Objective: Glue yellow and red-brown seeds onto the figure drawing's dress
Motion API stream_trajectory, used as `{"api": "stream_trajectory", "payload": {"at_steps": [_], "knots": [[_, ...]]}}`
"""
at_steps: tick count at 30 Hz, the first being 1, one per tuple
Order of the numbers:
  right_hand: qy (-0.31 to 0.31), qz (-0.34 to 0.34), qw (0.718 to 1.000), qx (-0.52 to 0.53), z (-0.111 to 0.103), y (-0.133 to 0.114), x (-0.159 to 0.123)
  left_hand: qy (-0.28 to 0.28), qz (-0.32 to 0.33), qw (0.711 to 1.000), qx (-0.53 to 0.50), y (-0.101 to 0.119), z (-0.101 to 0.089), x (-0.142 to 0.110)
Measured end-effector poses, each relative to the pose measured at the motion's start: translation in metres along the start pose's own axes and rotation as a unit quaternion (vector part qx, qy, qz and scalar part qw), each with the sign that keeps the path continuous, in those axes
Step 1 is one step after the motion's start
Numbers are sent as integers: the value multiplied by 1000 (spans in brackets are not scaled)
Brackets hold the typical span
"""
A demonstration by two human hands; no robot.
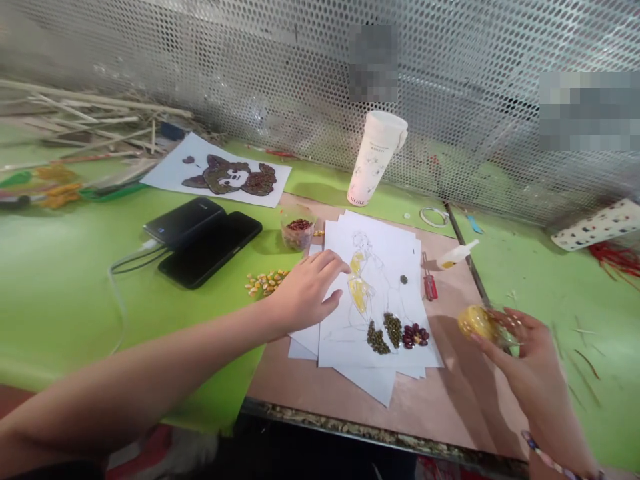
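My left hand (305,293) rests on the edge of a stack of white paper sheets (373,353), holding nothing, its fingertips near a pencil sketch of a figure (363,267). Yellow grains are stuck on the sketch's dress. Below it lie small heaps of dark green seeds (393,330) and dark red beans (415,337). My right hand (525,353) is off to the right of the paper, holding a small clear cup of yellow grains (477,323). A loose scatter of yellow seeds (265,282) lies left of my left hand.
A clear cup of red beans stands (299,227) behind the paper, next to a black phone (210,249) and a power bank (185,222). Further back are a seed-mosaic picture (230,177), a white tumbler (375,158), a glue bottle (457,255), and a perforated metal screen (300,67).
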State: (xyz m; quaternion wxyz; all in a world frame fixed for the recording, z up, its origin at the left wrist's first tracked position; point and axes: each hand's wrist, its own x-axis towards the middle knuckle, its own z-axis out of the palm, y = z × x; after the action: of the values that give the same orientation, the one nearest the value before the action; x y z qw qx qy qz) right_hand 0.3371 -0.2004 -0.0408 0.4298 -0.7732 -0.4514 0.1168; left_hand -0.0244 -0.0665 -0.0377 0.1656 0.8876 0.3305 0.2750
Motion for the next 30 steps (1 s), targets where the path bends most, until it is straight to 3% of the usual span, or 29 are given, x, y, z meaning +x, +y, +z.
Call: {"api": "stream_trajectory", "payload": {"at_steps": [3, 8, 12, 16, 22, 30], "knots": [[-22, 7, 995, 100, 4, -36, -8, 2, 6, 1000, -3, -1, 1, 0], [-169, -40, 960, 222, 34, -83, -18, -15, -47, 996, -69, 8, 0, -1], [-243, -88, 939, 226, 64, -112, -19, -23, -91, 980, -177, 17, -1, -4], [-291, -121, 929, 194, 79, -135, -16, -30, -89, 973, -212, 16, -1, -4], [-350, -135, 916, 143, 84, -128, -8, -23, -42, 981, -188, 9, -4, -2], [-281, -205, 934, 80, 96, -97, 2, 50, -2, 994, -95, 5, 0, -1]]}}
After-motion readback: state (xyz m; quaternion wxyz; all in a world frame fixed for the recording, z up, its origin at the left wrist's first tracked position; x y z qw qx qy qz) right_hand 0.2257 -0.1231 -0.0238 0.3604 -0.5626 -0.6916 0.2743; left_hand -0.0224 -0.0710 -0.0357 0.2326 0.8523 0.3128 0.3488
